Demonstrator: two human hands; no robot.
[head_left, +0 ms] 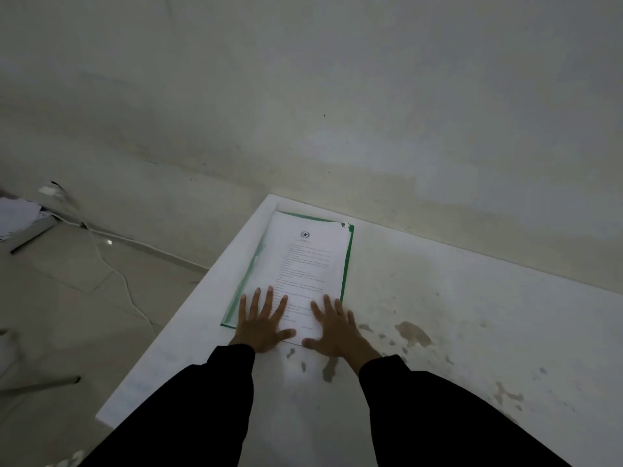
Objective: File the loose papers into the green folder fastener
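Note:
A green folder (347, 261) lies flat near the far left corner of the white table (472, 332). White printed papers (308, 261) with a round emblem at the top lie on it, covering most of the green. My left hand (263, 323) rests flat with spread fingers on the near left part of the papers and folder. My right hand (337, 326) lies flat with spread fingers on the near right corner. The fastener itself is not visible.
The table top has worn, chipped patches (413, 333) to the right of the folder. A pale wall stands close behind the table. On the tiled floor at left lie a cable (121, 278) and some papers (18, 214).

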